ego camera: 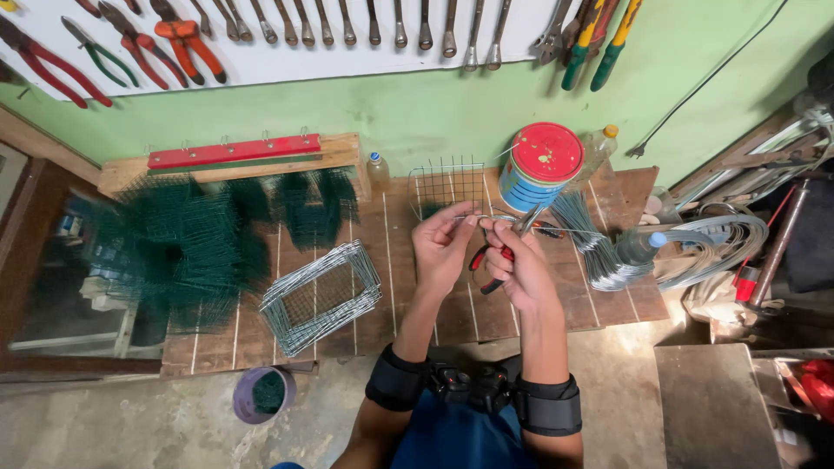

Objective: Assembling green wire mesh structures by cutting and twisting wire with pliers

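Our left hand (443,243) pinches a wire (469,218); our right hand (512,265) grips pliers (508,247) touching it, above the desk (417,304).

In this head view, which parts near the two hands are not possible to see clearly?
- Thin wire between the left hand and right hand: too fine to follow.
- Red-handled pliers: mostly covered by the right hand.
- Hanging tools: tops cut off by the upper edge.
- Small wire grid: lower part hidden behind the hands.

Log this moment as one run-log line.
left hand: pinching thin wire | right hand: gripping red-handled pliers | below: wooden bench
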